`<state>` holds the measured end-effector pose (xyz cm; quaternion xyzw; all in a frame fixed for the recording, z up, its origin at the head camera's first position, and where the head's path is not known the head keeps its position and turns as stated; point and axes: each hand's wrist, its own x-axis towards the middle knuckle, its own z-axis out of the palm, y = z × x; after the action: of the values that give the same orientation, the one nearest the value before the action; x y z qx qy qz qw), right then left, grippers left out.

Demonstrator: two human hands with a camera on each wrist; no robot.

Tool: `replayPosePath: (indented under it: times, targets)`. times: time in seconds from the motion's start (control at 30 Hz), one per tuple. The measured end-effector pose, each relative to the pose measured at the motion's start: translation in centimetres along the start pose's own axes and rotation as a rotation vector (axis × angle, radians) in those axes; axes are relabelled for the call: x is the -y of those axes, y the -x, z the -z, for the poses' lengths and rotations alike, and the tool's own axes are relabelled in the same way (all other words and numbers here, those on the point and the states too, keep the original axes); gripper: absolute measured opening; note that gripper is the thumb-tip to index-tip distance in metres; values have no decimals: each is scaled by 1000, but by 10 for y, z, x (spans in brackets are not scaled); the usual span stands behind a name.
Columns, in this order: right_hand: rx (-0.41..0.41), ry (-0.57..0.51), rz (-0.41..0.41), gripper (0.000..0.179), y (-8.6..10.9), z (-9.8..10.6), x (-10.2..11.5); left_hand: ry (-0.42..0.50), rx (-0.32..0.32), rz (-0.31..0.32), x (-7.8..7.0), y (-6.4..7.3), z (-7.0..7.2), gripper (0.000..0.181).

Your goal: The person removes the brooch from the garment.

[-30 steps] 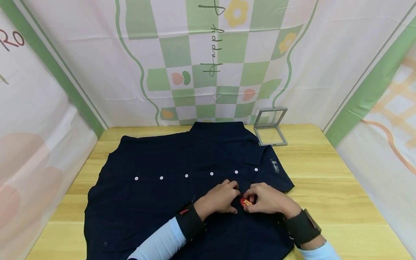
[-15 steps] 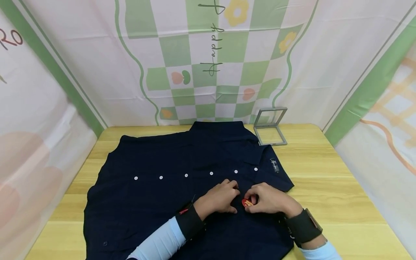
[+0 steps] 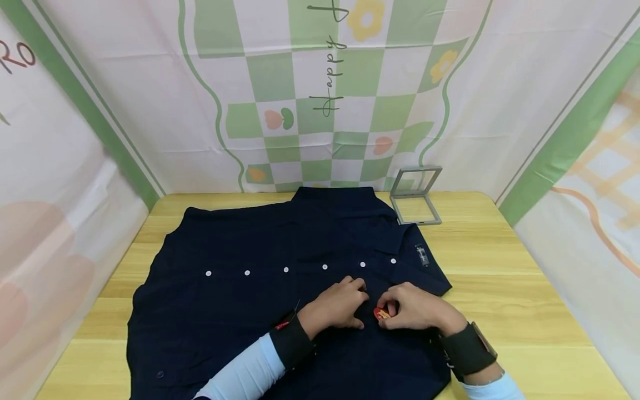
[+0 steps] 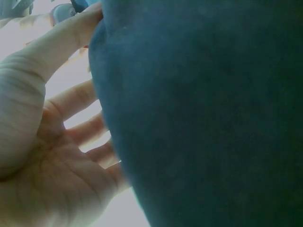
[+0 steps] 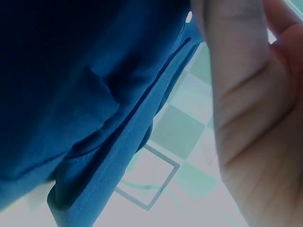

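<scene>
A navy short-sleeved shirt [image 3: 240,311] with white buttons lies spread out, its collar turned to the right. On its near front, my right hand [image 3: 412,305] pinches a small red badge [image 3: 381,314] with a yellow design between thumb and fingers, which cover part of it. My left hand [image 3: 340,303] rests on the cloth just left of the badge, thumb and fingertips spread apart and touching the shirt. Dark cloth fills most of the left wrist view beside the fingers [image 4: 75,99]. In the right wrist view, folds of the shirt [image 5: 118,127] show next to my palm.
A grey-framed clear display case [image 3: 417,208] stands with its lid raised behind the shirt's collar, at the back right. The light wood table [image 3: 520,311] ends at a printed cloth backdrop [image 3: 310,150]. A label sits on the near sleeve.
My right hand and the red badge have shifted very slightly to the right over the shirt. The left hand has stayed in place.
</scene>
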<state>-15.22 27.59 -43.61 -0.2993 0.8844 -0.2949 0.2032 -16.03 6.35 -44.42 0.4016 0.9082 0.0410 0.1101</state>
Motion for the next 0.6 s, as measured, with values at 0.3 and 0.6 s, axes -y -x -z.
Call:
replayPosePath:
  times: [0.3, 0.6]
  targets:
    - [8, -8, 17, 17, 2, 1, -1, 12, 6, 4, 0, -1, -1, 50]
    - [25, 1, 14, 18, 1, 3, -2, -7, 16, 2, 1, -1, 0, 49]
